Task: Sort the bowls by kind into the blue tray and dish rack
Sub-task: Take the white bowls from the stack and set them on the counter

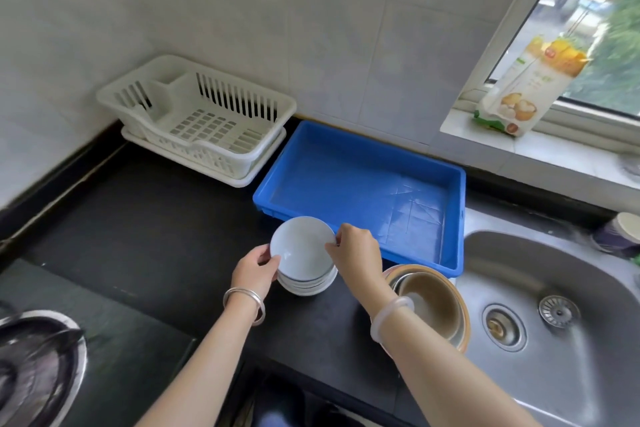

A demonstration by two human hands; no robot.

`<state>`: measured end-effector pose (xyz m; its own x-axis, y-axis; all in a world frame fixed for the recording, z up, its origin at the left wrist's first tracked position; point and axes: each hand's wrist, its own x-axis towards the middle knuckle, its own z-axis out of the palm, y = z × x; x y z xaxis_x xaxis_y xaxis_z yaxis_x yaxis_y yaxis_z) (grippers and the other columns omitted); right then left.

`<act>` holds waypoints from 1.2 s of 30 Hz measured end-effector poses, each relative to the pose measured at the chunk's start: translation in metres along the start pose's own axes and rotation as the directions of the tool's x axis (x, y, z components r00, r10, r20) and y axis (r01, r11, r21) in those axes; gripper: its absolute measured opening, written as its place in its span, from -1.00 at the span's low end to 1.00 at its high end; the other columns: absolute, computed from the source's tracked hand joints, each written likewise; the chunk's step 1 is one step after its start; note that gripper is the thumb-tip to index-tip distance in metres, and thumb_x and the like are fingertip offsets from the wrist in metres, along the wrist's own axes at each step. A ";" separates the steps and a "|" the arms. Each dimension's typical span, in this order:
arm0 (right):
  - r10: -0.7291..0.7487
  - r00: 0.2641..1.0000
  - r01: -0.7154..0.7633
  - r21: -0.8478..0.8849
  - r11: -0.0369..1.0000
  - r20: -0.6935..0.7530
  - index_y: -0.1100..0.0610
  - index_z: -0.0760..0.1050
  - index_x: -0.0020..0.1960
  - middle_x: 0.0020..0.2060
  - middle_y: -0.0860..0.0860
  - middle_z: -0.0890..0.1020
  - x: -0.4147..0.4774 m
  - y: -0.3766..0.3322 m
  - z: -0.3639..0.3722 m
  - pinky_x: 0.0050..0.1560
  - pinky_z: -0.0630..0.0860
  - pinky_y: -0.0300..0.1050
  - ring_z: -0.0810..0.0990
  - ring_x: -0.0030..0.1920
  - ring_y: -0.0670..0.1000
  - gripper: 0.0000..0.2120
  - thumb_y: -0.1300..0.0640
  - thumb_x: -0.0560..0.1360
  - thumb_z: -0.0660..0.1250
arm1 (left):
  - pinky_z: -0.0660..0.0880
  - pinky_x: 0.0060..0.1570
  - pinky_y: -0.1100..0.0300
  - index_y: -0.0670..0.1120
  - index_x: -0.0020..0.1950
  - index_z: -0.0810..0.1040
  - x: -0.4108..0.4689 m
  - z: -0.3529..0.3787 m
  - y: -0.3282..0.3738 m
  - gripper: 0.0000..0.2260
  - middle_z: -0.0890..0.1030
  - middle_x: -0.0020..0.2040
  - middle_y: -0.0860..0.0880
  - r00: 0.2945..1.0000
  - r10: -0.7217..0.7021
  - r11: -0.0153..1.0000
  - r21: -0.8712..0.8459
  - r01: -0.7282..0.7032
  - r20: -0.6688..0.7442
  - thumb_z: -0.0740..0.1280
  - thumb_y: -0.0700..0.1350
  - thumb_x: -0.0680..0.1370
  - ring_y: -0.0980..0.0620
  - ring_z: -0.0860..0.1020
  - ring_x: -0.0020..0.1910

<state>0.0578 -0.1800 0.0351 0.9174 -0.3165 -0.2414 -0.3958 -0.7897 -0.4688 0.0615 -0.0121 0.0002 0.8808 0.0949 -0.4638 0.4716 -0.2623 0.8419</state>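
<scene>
The top white bowl (301,248) was on the stack of white bowls (308,284), just before the blue tray (346,180). It lay between the hands: the left hand (254,269) pinched its left rim and the right hand (356,250) its right rim. The tray was nearer to the right hand, the dish rack (197,121) farther back-left (both held nothing). The print on the bag (526,87) was too blurred to read.
</scene>
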 end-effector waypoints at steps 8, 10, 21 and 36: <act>0.041 0.999 -0.041 0.011 0.999 0.031 0.21 0.26 -0.35 -0.38 0.11 0.40 0.004 -0.002 -0.008 -0.45 0.17 -0.14 0.29 -0.35 0.10 -0.80 0.31 0.45 0.13 | 0.56 -0.02 0.16 -0.08 0.12 0.57 0.003 0.001 -0.004 -0.81 0.62 -0.05 -0.01 0.998 -0.047 0.987 -0.156 0.041 -0.030 0.23 -0.14 0.57 0.03 0.61 -0.06; 0.073 0.997 -0.074 0.078 0.994 0.013 0.24 0.35 -0.30 -0.34 0.18 0.49 0.003 0.001 -0.012 -0.38 0.28 -0.10 0.32 -0.32 0.12 -0.86 0.30 0.43 0.15 | 0.56 -0.07 0.19 -0.07 0.05 0.59 0.003 0.001 -0.004 -0.83 0.64 -0.07 -0.02 0.998 -0.055 0.983 -0.176 0.047 -0.040 0.22 -0.14 0.57 0.03 0.62 -0.07; 0.115 0.989 -0.089 0.249 0.964 -0.094 0.28 0.52 -0.18 -0.33 0.18 0.68 -0.002 0.023 -0.050 -0.17 0.54 -0.11 0.68 -0.28 0.14 -0.84 0.22 0.48 0.22 | 0.59 -0.01 -0.04 -0.03 -0.09 0.57 0.005 0.014 0.013 -0.84 0.62 -0.13 -0.02 0.986 -0.002 0.985 0.171 0.030 -0.165 0.37 -0.28 0.42 -0.09 0.60 -0.10; 0.023 0.996 0.003 0.291 0.957 -0.086 0.18 0.49 -0.27 -0.37 0.10 0.68 -0.003 0.022 -0.079 -0.16 0.56 -0.15 0.69 -0.37 0.00 -0.83 0.22 0.48 0.23 | 0.60 -0.20 0.08 0.03 -0.16 0.56 -0.010 -0.006 0.032 -0.76 0.60 -0.15 0.05 0.947 0.008 1.000 0.006 -0.006 -0.322 0.37 -0.33 0.41 0.03 0.57 -0.18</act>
<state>0.0492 -0.2381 0.0927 0.9084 -0.3782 -0.1781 -0.3879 -0.6037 -0.6965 0.0684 -0.0159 0.0332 0.8509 0.3970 -0.3440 0.4660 -0.2682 0.8432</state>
